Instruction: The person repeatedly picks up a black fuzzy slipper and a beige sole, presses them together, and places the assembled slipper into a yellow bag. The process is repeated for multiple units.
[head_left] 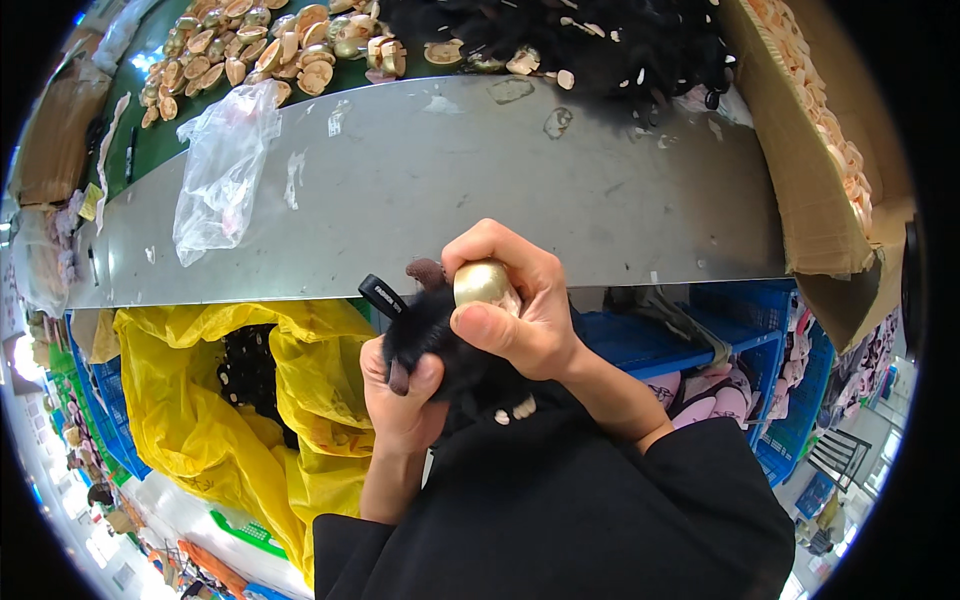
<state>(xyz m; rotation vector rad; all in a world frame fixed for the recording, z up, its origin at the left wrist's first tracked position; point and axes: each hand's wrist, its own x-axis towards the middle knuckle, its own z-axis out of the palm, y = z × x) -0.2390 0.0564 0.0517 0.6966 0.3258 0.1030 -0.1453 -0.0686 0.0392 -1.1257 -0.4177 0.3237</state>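
Observation:
My left hand (pixel 402 405) is closed round a small black plush toy (pixel 440 335), its thumb pressing into the fur in front of my chest. Brown ear-like parts (pixel 426 272) and a black loop tag (pixel 382 296) stick out of the plush. In my right hand (pixel 538 310) is a shiny gold rounded shell (pixel 482 284), gripped between thumb and bent fingers and held against the toy's upper right side. Pale small pieces (pixel 515 412) show at the toy's lower edge. My hands hide where shell and plush meet.
Across the grey metal table (pixel 480 190) lie a heap of gold shells (pixel 250 50), black plush pieces (pixel 600 45) and a clear plastic bag (pixel 228 165). A carton (pixel 810 180) of peach-coloured parts stands right. Below are a yellow bag (pixel 180 420) and blue crates (pixel 640 340).

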